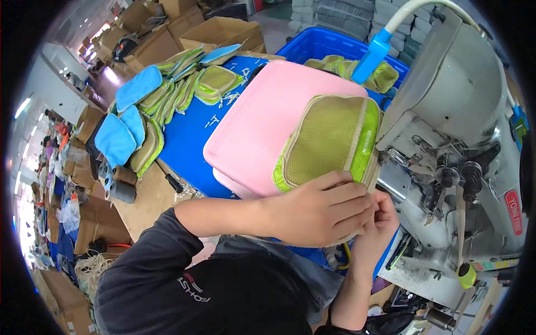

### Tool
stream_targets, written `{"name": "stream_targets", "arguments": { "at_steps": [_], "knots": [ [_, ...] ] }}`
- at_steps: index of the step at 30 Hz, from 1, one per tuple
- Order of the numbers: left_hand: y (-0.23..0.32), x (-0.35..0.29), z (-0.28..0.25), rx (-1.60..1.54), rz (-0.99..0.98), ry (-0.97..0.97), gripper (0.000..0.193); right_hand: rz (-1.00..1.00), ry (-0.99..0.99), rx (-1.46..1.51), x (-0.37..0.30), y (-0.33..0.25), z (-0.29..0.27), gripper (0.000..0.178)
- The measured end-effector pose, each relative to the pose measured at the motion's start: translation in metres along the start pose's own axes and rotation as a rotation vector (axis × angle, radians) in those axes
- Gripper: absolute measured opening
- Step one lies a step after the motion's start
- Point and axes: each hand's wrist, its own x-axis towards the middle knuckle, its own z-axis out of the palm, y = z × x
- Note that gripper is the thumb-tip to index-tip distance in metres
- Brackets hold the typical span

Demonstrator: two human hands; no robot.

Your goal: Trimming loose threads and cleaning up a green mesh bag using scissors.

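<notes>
A lime-green pouch (pixel 326 139) with an olive mesh front and beige edging rests on a pink plastic board or upturned bin (pixel 257 125). Its right edge lies close against the grey sewing machine (pixel 458 89). My left hand (pixel 321 209) reaches across from the left, its bent fingers gripping the pouch's near right corner. Just beside and partly beneath those fingertips, my right hand (pixel 382 220) is closed with its fingers curled at the same corner. My left hand hides what the right fingertips pinch there.
Several green mesh pouches with blue backs (pixel 139 89) lie heaped on the blue tabletop (pixel 190 139) at the left. Behind the pink board stands a blue crate (pixel 329 42) holding more pouches. Thread spools (pixel 123 184) sit at the table's left edge; cardboard boxes (pixel 223 33) stand farther back.
</notes>
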Motion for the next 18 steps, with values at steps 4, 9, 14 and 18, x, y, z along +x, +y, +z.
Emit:
{"name": "stream_targets", "arguments": {
  "at_steps": [4, 9, 14, 18],
  "knots": [
    [-0.001, 0.0, 0.0, 0.047, 0.004, -0.046, 0.032, -0.003, -0.008, 0.001, 0.001, -0.001, -0.001, 0.01],
    [0.003, -0.008, 0.002, -0.018, -0.011, 0.082, 0.03, 0.012, 0.03, 0.049, 0.008, -0.001, 0.007, 0.012],
    [0.036, -0.035, -0.002, -0.193, -0.084, 0.041, 0.032, 0.181, -0.038, 0.099, -0.009, -0.012, -0.002, 0.019],
    [0.063, -0.06, -0.008, -0.174, 0.023, -0.008, 0.034, 0.419, -0.047, 0.207, -0.028, -0.022, 0.001, 0.025]
  ]
}}
